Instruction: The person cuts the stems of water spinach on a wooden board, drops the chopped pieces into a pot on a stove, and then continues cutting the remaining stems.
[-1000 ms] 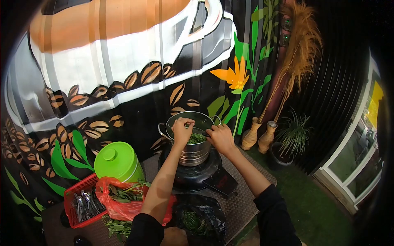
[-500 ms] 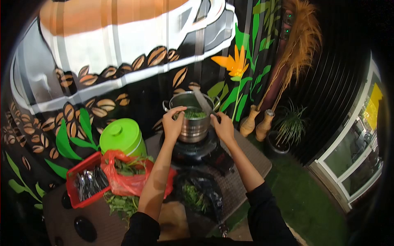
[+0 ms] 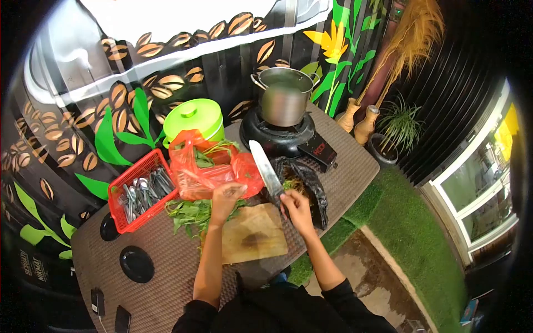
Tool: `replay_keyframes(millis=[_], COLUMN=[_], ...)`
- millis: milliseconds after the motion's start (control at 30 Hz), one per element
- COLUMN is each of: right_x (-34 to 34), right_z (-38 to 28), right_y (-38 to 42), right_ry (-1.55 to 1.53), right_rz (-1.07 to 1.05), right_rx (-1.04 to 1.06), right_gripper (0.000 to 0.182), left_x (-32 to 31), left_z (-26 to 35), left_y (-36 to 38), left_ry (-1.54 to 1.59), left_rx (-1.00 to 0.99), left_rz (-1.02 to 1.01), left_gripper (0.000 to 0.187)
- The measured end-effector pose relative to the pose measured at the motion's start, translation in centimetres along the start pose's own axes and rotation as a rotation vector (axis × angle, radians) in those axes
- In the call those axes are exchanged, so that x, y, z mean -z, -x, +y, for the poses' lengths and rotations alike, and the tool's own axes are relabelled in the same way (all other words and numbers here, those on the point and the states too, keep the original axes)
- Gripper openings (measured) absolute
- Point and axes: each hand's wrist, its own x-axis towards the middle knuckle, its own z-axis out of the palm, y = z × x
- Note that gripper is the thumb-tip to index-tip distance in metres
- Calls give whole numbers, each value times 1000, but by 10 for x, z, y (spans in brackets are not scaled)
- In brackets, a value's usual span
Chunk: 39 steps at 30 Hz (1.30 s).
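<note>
My right hand (image 3: 297, 210) is closed round the dark handle of a kitchen knife (image 3: 265, 166), its broad blade pointing up and away. My left hand (image 3: 225, 202) is over the near edge of a red plastic bag (image 3: 208, 177), above leafy greens (image 3: 189, 215). Its fingers are curled together, and whatever may be in them is hidden. Below both hands lies a wooden cutting board (image 3: 255, 236) with a dark wet patch. Beside the knife, a black plastic bag (image 3: 316, 194) holds plant scraps. A steel pot (image 3: 286, 102) stands on a black stove (image 3: 277, 136) farther back.
A red basket (image 3: 144, 188) of cutlery and a lime-green lidded container (image 3: 194, 119) stand at the left and back. A black plate (image 3: 136, 264) and a phone (image 3: 122, 320) lie on the woven-pattern table (image 3: 172, 277). Vases (image 3: 365, 125) and a potted plant (image 3: 397, 130) stand beyond its right edge.
Both hands have drawn back from the pot toward the cutting board, the knife still in my right hand. The camera view has tilted down, showing more of the table.
</note>
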Motion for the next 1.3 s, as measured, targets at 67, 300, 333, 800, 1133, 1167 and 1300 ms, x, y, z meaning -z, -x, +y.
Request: replay_keyframes(millis=[67,300,333,800,1133,1167,1300], right_x=[-17,-56,-60,-53,-47,-48,-49], right_z=[7,44,47,32,27,24,11], right_y=[33,118,127,174,192,194,195], right_ry=[-21,18,19,52,-53,-69,-56], right_rz=[-10,122,129,190,82,85,101], right_rx=[-46,-246,-246,-264,-145,-136,-122], right_gripper=[20,22,22,19,14,14,14], left_x=[27,90,89,65,18,16,16], left_z=[-20,-92,-98,-44,-14,-14,-22], left_y=[25,68,68,68,109,113,124], left_ry=[-33,-421,-418,-276,132,194,227], left_rx=[49,-116,-116,-164,-56,-14,150], left_rz=[23,331,325,322,143,86,-50], left_gripper=[12,21,21,15,14,15,19])
